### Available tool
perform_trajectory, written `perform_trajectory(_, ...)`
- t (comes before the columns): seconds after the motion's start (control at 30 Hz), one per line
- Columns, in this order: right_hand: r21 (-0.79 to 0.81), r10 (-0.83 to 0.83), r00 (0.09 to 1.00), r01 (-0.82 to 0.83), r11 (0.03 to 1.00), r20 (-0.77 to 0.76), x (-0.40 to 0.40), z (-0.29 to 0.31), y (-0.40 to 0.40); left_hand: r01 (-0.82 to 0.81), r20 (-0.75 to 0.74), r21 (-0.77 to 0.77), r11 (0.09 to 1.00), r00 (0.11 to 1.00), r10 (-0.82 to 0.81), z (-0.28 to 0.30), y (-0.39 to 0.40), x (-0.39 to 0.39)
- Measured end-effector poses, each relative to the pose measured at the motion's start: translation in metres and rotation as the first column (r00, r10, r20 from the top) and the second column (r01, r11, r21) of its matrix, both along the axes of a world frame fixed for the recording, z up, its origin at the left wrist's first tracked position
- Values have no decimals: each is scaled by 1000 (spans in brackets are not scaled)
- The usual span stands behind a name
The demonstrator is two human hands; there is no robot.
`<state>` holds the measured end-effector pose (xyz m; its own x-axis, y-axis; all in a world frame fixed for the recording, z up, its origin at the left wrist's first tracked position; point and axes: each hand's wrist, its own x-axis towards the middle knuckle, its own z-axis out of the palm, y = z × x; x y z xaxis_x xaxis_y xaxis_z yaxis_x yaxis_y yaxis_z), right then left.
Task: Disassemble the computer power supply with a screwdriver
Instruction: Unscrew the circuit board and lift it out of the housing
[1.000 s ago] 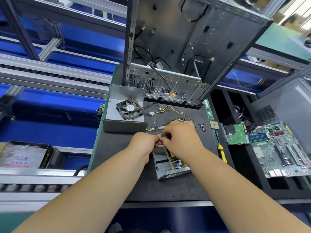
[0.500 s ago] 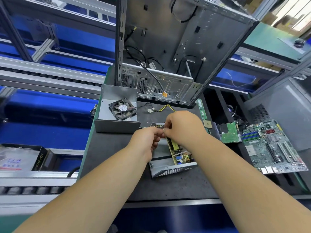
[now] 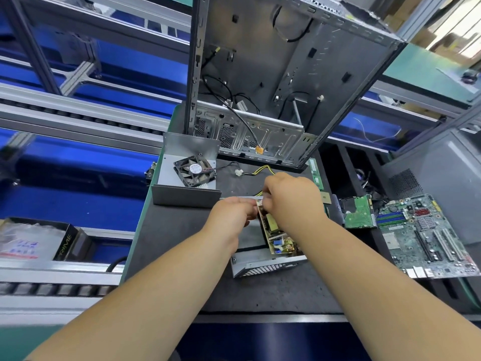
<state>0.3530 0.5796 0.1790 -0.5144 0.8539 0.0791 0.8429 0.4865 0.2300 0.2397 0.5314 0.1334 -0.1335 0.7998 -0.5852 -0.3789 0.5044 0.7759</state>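
head view looked down on a dark tabletop (image 3: 182, 230) where the power supply case (image 3: 260, 261) lay open near the middle, its circuit board (image 3: 273, 230) tilted up on edge out of the metal shell. left hand (image 3: 231, 214) sat at the board's upper left edge with fingers curled in, pinching that edge as far as could be seen. right hand (image 3: 294, 201) arched over the board's top end, fingers bent down and gripping there; the fingertips themselves were hidden behind the knuckles. yellow and black wires (image 3: 260, 170) ran from under the right hand toward a white plug on the mat. just left of the hands stood the removed cover (image 3: 182, 196), a grey folded sheet, with a loose fan (image 3: 195, 170) resting in it. behind rose an emptied computer chassis (image 3: 273, 74), upright. to the right, off the mat, lay a hard drive (image 3: 359, 212) board side up and beside it a motherboard (image 3: 426, 235). a black box (image 3: 65, 243) sat far left by the conveyor rails.
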Motion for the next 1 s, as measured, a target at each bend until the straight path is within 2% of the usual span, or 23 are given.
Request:
perform_trajectory(0.07,-7,-58,984,57,998,-171,6,3,2,-1,-10,13,1000,1000,1,-1,0,-1)
perform_trajectory(0.13,-51,-157,926,148,988,-343,18,8,7,24,-28,23,999,999,-23,-3,-1,-1)
perform_trajectory(0.27,-229,-379,795,304,924,-474,64,5,27,55,-80,26,998,995,-53,-4,-2,-2)
perform_trajectory(0.37,-323,-494,727,378,868,-477,104,-10,44,53,-154,42,998,987,-46,-4,0,0)
perform_trajectory(0.5,-432,-580,685,404,806,-441,146,-43,64,105,-246,36,994,965,-93,-7,-1,8)
perform_trajectory(0.7,-514,-587,723,369,774,-365,167,-82,95,180,-418,-121,976,883,-214,1,-12,23)
perform_trajectory(0.83,-544,-581,724,338,768,-370,172,-93,111,122,-525,-188,975,826,-205,2,-10,35)
perform_trajectory(1.0,-593,-554,740,263,761,-382,182,-92,119,-13,-624,-164,986,776,-94,-3,-5,45)
